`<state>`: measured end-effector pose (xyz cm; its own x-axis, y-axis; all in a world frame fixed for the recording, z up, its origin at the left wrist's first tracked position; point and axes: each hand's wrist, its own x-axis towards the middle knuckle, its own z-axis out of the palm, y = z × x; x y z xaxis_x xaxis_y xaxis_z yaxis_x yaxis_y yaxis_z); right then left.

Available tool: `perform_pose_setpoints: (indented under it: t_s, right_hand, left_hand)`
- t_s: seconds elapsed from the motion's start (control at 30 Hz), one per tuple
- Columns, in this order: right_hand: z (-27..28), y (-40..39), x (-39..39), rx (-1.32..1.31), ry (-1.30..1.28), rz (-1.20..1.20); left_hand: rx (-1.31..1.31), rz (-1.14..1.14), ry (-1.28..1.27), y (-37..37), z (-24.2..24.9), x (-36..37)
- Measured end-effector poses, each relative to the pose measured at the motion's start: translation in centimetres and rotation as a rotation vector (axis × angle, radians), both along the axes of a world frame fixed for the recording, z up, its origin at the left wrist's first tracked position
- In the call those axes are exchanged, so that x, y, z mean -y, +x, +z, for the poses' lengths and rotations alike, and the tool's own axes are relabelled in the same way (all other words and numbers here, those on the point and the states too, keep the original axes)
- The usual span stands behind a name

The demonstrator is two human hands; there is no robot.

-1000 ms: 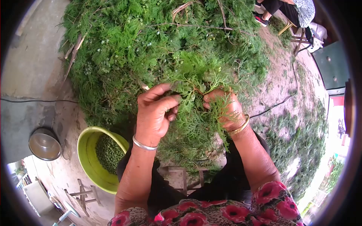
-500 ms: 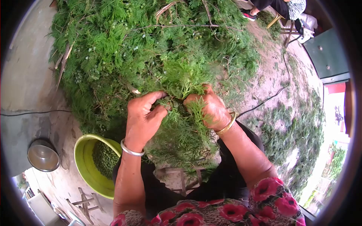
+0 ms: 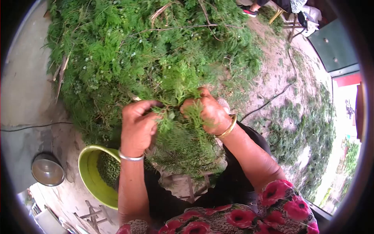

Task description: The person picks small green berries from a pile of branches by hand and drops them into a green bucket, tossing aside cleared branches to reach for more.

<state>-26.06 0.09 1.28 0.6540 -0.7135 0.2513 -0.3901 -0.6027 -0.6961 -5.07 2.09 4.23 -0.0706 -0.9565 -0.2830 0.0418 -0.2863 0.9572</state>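
Observation:
My right hand [image 3: 210, 113] is closed around a leafy green evergreen sprig [image 3: 181, 84], whose fronds fan out above and below the fist. Just left of it, my left hand [image 3: 139, 126] has its fingers curled, thumb and forefinger tips at the edge of the sprig's foliage. Whatever lies between those fingertips is hidden among the leaves. More cut fronds [image 3: 187, 146] lie below the hands, over my lap. By my left forearm stands a yellow-green bucket [image 3: 87, 171] holding many small green cones [image 3: 108, 169].
A big heap of evergreen branches [image 3: 105, 50] fills the ground ahead. A metal bowl [image 3: 47, 170] and a small wooden stool [image 3: 93, 214] are at left. Scattered fronds [image 3: 300, 136] and a black cable [image 3: 269, 102] lie at right. Another person's shoe [image 3: 249, 11] shows at the top.
My left hand has drawn left, away from the right hand, widening the gap between them. My right hand, still gripping the sprig, sits slightly further left in view.

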Motion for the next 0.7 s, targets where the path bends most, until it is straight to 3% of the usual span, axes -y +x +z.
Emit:
perform_pose_setpoints:
  t_s: [0.07,0.13,0.2,0.27,0.33,0.57,0.63,0.67,0.7]
  right_hand:
    - [0.2,-0.2,-0.1,-0.003,0.009,-0.026]
    - [-0.3,-0.2,-0.3,-0.012,0.023,-0.062]
    - [-2.0,0.1,-0.4,0.334,0.509,-0.167]
    - [-2.0,-0.4,0.0,0.373,0.359,-0.103]
    - [-0.1,-0.6,0.2,-0.092,-0.078,-0.032]
    - [0.4,1.3,-0.3,0.065,-0.079,-0.198]
    - [0.4,2.2,-0.5,0.511,0.276,-0.279]
    - [0.5,2.0,-0.4,0.512,0.278,-0.277]
    - [0.7,1.3,-0.2,0.253,0.042,-0.225]
  left_hand:
    - [-0.316,0.092,0.281,-1.1,0.4,-0.3]
    - [-0.36,0.163,0.383,-1.7,0.8,-0.6]
    - [-0.578,0.206,0.413,-2.0,0.9,-0.6]
    - [-0.561,0.163,0.39,-1.5,-1.0,-0.2]
    - [-0.654,0.196,0.257,-1.3,-2.1,-0.1]
    - [-0.482,0.119,0.365,-1.3,-0.2,-0.1]
    - [-0.46,0.145,0.361,-1.5,-0.1,-0.1]
    - [-0.383,0.08,0.298,-1.5,0.0,-0.2]
    - [-0.305,0.013,0.236,-1.6,0.0,-0.2]
